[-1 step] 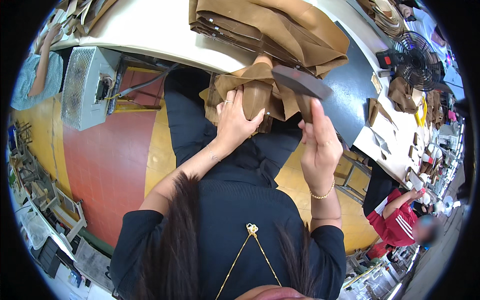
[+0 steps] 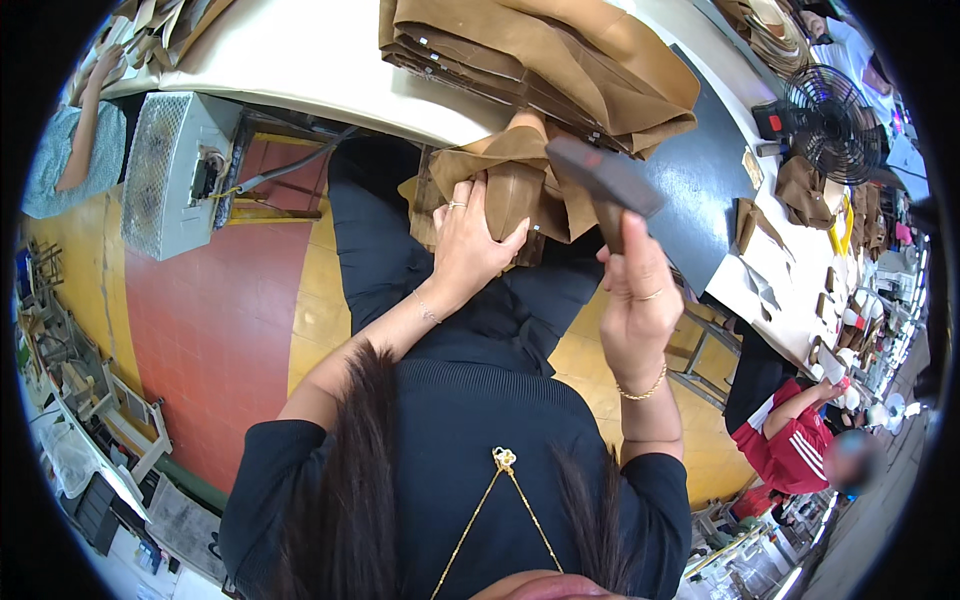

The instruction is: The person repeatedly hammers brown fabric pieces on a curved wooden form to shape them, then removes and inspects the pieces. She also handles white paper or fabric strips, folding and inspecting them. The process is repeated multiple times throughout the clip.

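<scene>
Black knit fills the near edge of my feed, with a gold pendant on a chain [image 2: 503,460] hanging at the chest. Just past it the right hand [image 2: 635,300] is closed tight around the handle of a dark-headed hammer [image 2: 600,175], whose head is lifted clear of the work, above it and a little to the right. The left hand [image 2: 470,245] lies over the lap with fingers spread and thumb out, pressing on a folded tan leather piece [image 2: 515,190]. That piece sits at the counter's front edge, between the knees and the white counter [image 2: 300,60].

Against the earlier frame I see no shift at all: both hands, the hammer and the piece sit where they were. So the hammer is caught raised, with a gap between its head and the leather.

Further on, a heap of folded tan leather panels [image 2: 560,60] crowds the counter right behind the piece and overhangs it. A dark mat [image 2: 700,180] lies to the right, with a black table fan [image 2: 828,120] beyond. A grey perforated metal box [image 2: 165,170] hangs under the counter on the left. A person in a red top [image 2: 790,440] works at far right.
</scene>
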